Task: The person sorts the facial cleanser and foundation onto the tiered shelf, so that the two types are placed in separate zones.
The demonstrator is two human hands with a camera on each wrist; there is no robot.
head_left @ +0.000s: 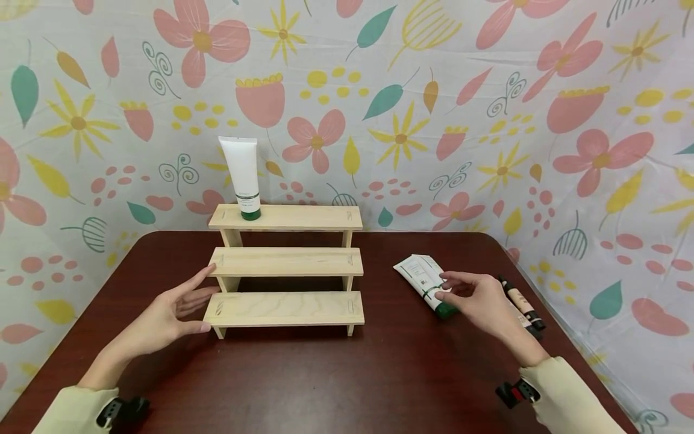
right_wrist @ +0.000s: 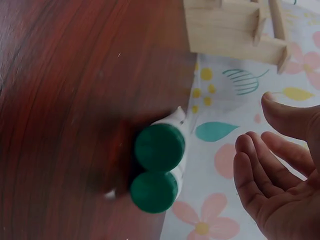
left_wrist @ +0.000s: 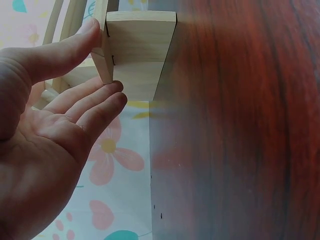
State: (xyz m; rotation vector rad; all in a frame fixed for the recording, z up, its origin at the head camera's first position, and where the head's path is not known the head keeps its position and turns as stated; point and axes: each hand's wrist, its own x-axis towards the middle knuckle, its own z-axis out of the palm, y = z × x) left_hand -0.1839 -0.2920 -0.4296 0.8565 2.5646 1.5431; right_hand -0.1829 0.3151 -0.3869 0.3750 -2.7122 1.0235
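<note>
The left hand (head_left: 165,313) is loosely extended, its fingertips and thumb at the left end of a three-tier wooden display stand (head_left: 287,308) without grasping it. A white squeeze tube (head_left: 242,172) stands upright on its green cap at the left of the top tier. The right hand (head_left: 482,301) is empty, thumb and fingers apart, just above two white squeeze tubes (head_left: 420,274) lying side by side right of the stand, green caps nearest the person. Beyond that hand, a beige tube with black ends (head_left: 520,300) lies near the right edge of the dark-red wooden table (head_left: 298,386).
</note>
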